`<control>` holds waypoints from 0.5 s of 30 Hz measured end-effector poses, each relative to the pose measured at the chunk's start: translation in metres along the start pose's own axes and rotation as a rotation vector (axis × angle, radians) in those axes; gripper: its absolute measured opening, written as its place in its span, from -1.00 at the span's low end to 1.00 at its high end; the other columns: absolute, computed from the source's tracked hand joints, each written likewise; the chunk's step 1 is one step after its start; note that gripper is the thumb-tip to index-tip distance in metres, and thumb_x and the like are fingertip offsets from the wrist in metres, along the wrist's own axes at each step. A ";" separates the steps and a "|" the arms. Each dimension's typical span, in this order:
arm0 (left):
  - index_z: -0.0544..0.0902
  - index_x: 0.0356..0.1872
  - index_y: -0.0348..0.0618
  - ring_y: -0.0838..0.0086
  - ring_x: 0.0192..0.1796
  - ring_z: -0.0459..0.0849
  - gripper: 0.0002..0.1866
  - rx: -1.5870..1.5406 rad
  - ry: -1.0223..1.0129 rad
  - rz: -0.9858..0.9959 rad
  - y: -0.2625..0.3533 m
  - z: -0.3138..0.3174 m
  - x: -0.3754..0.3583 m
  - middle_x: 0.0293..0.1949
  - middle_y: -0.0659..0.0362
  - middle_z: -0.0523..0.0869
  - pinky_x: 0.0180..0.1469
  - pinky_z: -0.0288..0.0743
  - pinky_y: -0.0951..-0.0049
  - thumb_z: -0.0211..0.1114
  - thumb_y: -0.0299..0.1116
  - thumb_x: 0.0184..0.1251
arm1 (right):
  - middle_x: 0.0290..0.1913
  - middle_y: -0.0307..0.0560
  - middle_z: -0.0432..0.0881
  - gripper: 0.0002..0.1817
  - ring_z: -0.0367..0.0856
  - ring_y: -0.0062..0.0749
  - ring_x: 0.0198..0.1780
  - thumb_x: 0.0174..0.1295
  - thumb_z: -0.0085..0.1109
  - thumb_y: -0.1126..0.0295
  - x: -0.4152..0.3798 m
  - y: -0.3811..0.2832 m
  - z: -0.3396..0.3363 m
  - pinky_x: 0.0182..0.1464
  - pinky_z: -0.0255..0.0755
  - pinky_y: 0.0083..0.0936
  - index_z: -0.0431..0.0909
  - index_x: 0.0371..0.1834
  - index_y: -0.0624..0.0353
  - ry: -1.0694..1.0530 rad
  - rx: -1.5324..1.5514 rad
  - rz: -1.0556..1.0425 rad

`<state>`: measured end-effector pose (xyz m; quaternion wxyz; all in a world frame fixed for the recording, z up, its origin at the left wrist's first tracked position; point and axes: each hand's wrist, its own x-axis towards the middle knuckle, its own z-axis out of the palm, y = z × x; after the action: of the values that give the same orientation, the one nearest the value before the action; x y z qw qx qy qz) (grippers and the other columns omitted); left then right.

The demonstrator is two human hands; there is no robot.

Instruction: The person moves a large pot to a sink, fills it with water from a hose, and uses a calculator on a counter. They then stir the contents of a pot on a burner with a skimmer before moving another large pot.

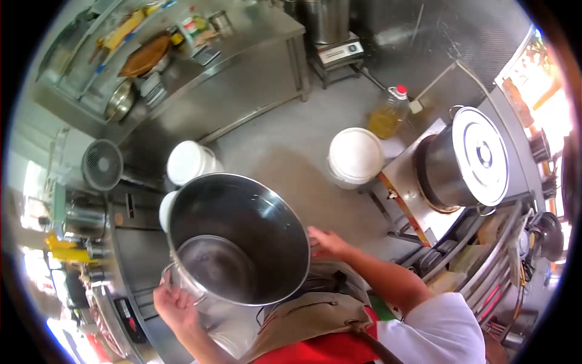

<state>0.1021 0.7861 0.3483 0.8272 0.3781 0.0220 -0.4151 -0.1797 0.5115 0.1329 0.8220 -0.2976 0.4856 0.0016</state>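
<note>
A large, deep stockpot (267, 242) of shiny metal is held up in front of my body, tilted so that its bare inside and round bottom face me. My left hand (176, 303) is closed on the wire loop handle (197, 294) at the pot's lower left. At the opposite side my right hand (328, 244) grips the pot near its rim; the fingertips and any handle there are hidden behind the wall.
A lidded pot (445, 167) sits on a low stove (397, 200) to the right. White lidded buckets (356, 156) (189, 162) and an oil jug (388, 118) stand on the floor. A steel counter (242, 79) lies ahead; a rack (485, 267) of utensils is at lower right.
</note>
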 end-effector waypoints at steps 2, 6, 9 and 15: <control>0.60 -0.07 -0.15 0.61 -0.57 0.19 -0.64 0.148 0.216 0.108 -0.011 0.044 0.019 -0.57 0.30 0.32 -0.54 0.06 0.55 0.16 -0.22 0.14 | -0.36 -0.11 0.55 -0.47 0.46 -0.46 -0.56 0.16 0.20 0.00 0.025 -0.025 0.010 -0.54 0.33 -0.52 0.46 -0.10 0.29 -0.096 -0.117 -0.134; 0.62 -0.12 -0.11 0.73 -0.74 0.05 -0.71 0.107 0.370 0.110 -0.015 0.052 0.084 -0.72 0.42 0.20 -0.71 -0.08 0.67 0.15 -0.27 0.15 | -0.56 -0.16 0.49 -0.69 0.38 -0.49 -0.64 0.14 0.20 0.21 0.091 -0.045 0.006 -0.62 0.26 -0.52 0.53 -0.34 0.30 0.008 -0.195 -0.136; 0.61 -0.12 -0.12 0.73 -0.73 0.04 -0.72 0.129 0.402 0.101 -0.012 0.047 0.157 -0.71 0.43 0.18 -0.70 -0.08 0.68 0.14 -0.31 0.16 | -0.61 -0.14 0.48 -0.79 0.39 -0.49 -0.64 0.10 0.17 0.33 0.135 -0.076 0.007 -0.62 0.27 -0.51 0.54 -0.46 0.30 0.143 -0.309 -0.229; 0.60 -0.08 -0.13 0.73 -0.70 0.05 -0.70 0.166 0.313 -0.004 0.022 0.052 0.293 -0.68 0.43 0.18 -0.65 -0.08 0.65 0.17 -0.28 0.17 | -0.58 -0.10 0.53 -0.84 0.46 -0.45 -0.61 0.06 0.16 0.40 0.119 -0.180 0.038 -0.60 0.33 -0.50 0.54 -0.44 0.32 0.334 -0.331 -0.364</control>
<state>0.2950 0.5649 0.2966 0.7788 0.5051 0.1171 -0.3530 -0.0339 0.3474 0.1389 0.6579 -0.5058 0.5458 -0.1158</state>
